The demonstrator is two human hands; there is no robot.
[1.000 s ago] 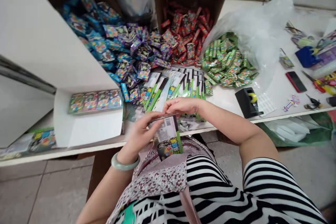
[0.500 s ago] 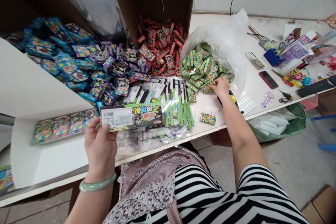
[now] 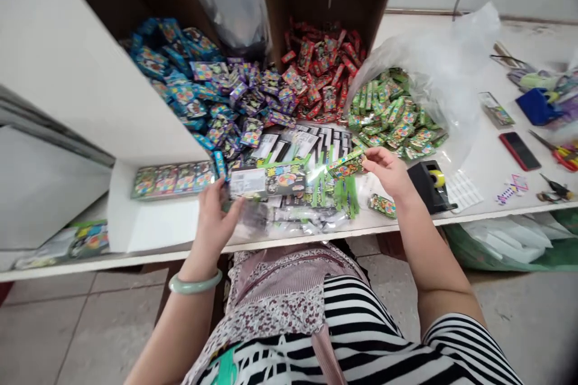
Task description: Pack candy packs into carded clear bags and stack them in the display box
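Honestly, the lettering (image 3: pixel 285 173) and white label (image 3: pixel 247 182) on the packet (image 3: pixel 294 186) mid-frame are too blurry to read. Left hand (image 3: pixel 217 216) grips its left end, right hand (image 3: pixel 389 174) pinches a green box (image 3: pixel 344 165) near it, forearms (image 3: pixel 431 246) stretched forward.

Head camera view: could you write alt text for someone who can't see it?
A right hand pinches a small green box beside a long printed package, with the left hand at the package's other end. Behind lie heaped blue packets, purple packets, red packets and green packets.
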